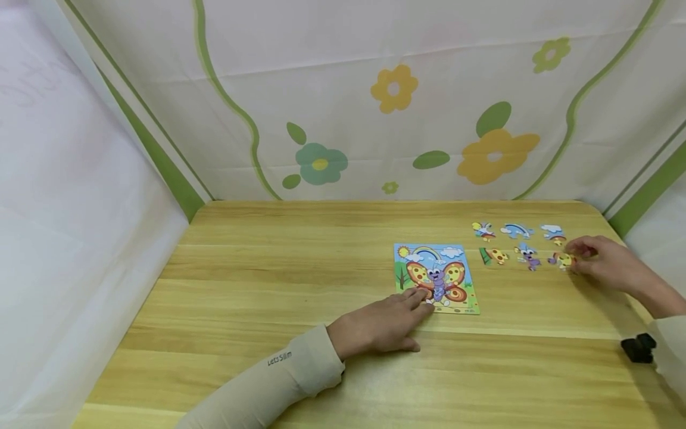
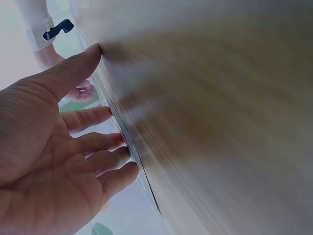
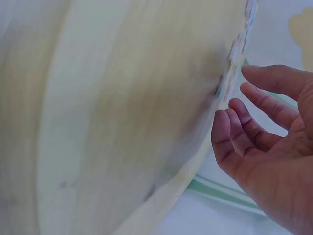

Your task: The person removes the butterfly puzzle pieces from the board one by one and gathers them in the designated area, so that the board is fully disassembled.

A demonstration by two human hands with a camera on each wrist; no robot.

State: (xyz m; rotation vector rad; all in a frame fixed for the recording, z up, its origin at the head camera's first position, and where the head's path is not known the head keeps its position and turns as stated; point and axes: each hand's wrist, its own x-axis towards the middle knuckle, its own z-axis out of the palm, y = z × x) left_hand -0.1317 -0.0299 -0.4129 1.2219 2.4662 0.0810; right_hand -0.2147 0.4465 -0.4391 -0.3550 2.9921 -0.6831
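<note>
A square butterfly puzzle board [image 1: 435,274] lies flat on the wooden table. My left hand [image 1: 388,322] rests with fingers spread over its lower left corner; the left wrist view shows the fingertips [image 2: 128,171] along the board's thin edge and the thumb against the tabletop. At the right, my right hand [image 1: 605,262] reaches to a yellow and red puzzle piece [image 1: 563,260], fingertips right at its edge. In the right wrist view its thumb and loosely bent fingers [image 3: 222,129] stand apart, with nothing seen between them.
Beside the board lie more loose pieces in two rows: a rainbow piece [image 1: 517,230], a cloud piece [image 1: 552,232], a purple butterfly-head piece [image 1: 528,256] and others. A black device [image 1: 639,347] sits by the right wrist. A flower-printed curtain [image 1: 348,107] stands behind the table [image 1: 268,274].
</note>
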